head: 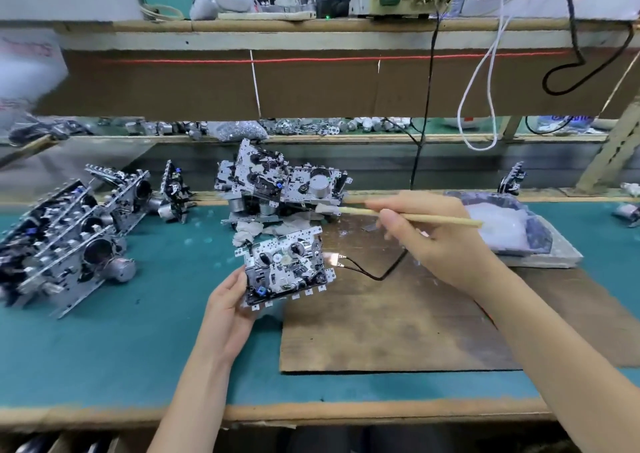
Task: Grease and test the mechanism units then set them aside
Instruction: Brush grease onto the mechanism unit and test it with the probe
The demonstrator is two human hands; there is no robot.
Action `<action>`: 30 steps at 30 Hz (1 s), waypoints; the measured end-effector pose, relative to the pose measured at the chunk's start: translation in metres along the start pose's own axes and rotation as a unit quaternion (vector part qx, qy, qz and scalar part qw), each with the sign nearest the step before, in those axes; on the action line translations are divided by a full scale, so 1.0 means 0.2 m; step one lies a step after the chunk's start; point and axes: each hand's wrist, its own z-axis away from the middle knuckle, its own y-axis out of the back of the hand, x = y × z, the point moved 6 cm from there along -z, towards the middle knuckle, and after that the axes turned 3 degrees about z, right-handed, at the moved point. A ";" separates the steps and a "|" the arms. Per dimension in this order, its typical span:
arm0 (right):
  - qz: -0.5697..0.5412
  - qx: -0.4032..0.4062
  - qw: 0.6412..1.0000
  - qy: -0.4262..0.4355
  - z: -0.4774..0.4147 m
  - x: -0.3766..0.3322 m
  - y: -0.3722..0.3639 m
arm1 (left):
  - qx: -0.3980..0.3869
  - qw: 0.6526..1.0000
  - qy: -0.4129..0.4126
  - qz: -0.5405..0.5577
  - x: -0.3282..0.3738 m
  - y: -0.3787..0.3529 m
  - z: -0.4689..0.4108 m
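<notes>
My left hand (228,308) grips a metal mechanism unit (285,269) by its lower left edge and holds it tilted above the green mat. My right hand (426,234) pinches a thin wooden brush (408,214); its pale tip points left, above and to the right of the held unit. A pile of similar units (277,182) lies behind the held one. Rows of stacked units (69,237) stand at the left. Two metal contacts on a black cable (337,260) lie on the board right beside the held unit.
A brown board (398,321) covers the mat in front of me. A tray lined with plastic and holding white grease (502,224) sits at the right. Single units stand at the far right (510,178). A low cardboard shelf edge (311,81) hangs overhead, with cables dangling.
</notes>
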 end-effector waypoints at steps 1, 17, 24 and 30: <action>-0.027 -0.016 0.999 -0.008 0.00 -0.01 -0.04 | 0.003 1.000 0.002 -0.001 0.00 0.00 0.00; -0.049 -0.113 0.992 -0.002 -0.04 0.01 -0.33 | -0.020 1.000 0.001 -0.007 0.01 0.00 0.00; -0.053 -0.117 0.992 0.002 -0.05 0.00 -0.34 | -0.018 1.000 0.006 0.003 0.00 0.00 0.00; -0.041 -0.074 0.996 0.034 -0.05 -0.02 -0.32 | -0.015 1.000 0.004 0.006 0.00 0.01 0.00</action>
